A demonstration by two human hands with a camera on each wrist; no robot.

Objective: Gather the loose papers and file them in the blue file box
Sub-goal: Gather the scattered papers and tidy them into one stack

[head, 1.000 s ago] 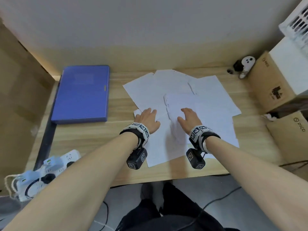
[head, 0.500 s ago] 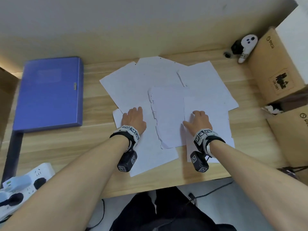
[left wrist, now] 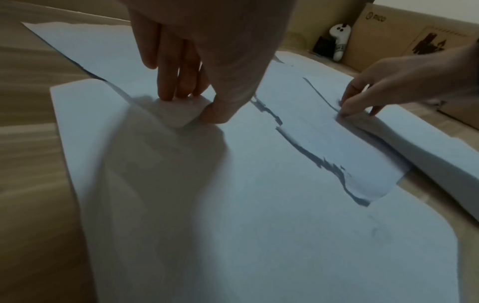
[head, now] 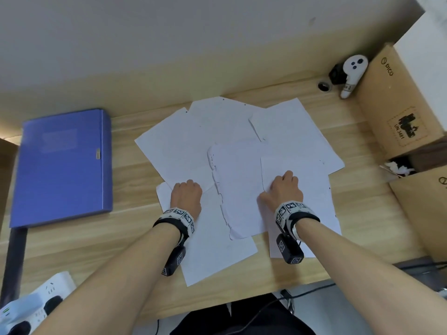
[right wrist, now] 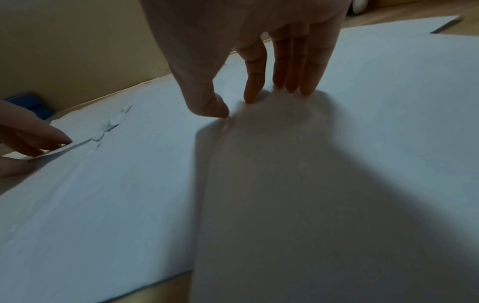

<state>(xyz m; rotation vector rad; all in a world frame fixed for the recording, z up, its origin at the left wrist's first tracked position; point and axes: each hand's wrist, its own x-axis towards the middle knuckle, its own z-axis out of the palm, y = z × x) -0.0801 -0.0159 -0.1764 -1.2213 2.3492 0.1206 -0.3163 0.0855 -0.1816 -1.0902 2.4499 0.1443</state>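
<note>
Several loose white papers (head: 232,146) lie overlapped on the wooden desk (head: 72,250). The blue file box (head: 63,165) lies flat and closed at the left, apart from them. My left hand (head: 187,189) is on the left sheets. In the left wrist view its fingers and thumb (left wrist: 191,108) pinch a curled-up corner of a sheet (left wrist: 178,114). My right hand (head: 283,187) rests on the right sheet (head: 302,170). In the right wrist view its straight fingertips (right wrist: 293,88) press the paper, with the thumb (right wrist: 215,108) at the sheet's left edge.
Cardboard boxes (head: 399,105) stand along the right edge, with a white controller (head: 352,71) and a cable hole (head: 323,86) at the back right. A white power strip (head: 36,303) lies at the near left. The wall runs close behind the papers.
The hands moved apart: the right hand shifted onto the rightmost sheet. The left hand's fingers curled and picked up a sheet corner. The head view tilted further down.
</note>
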